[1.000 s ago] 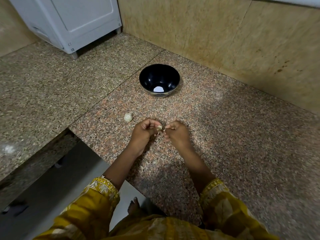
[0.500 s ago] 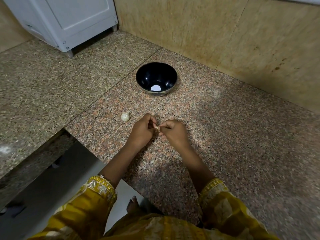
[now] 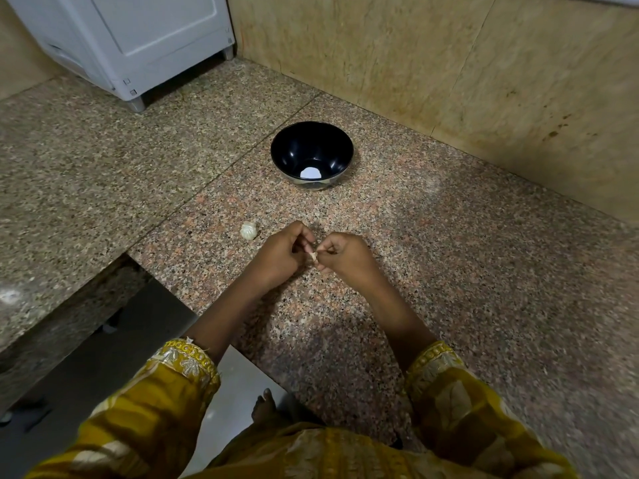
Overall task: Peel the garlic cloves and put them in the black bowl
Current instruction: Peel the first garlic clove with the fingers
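A small pale garlic clove (image 3: 313,256) is pinched between my two hands just above the granite counter. My left hand (image 3: 281,252) has its fingers curled around the clove's left side. My right hand (image 3: 345,254) pinches it from the right with thumb and fingertips. Most of the clove is hidden by my fingers. A whitish garlic bulb (image 3: 249,230) lies on the counter just left of my left hand. The black bowl (image 3: 340,157) stands farther back, a white glare spot on its bottom.
A white appliance (image 3: 138,39) stands on the counter at the back left. A beige stone wall (image 3: 449,63) runs along the back and right. The counter (image 3: 484,271) edge drops off at the lower left to a darker floor, where a bare foot (image 3: 264,407) shows.
My hands have stayed together on the clove and shifted only slightly, the fingers working at it. The bowl and the garlic bulb have not moved on the counter.
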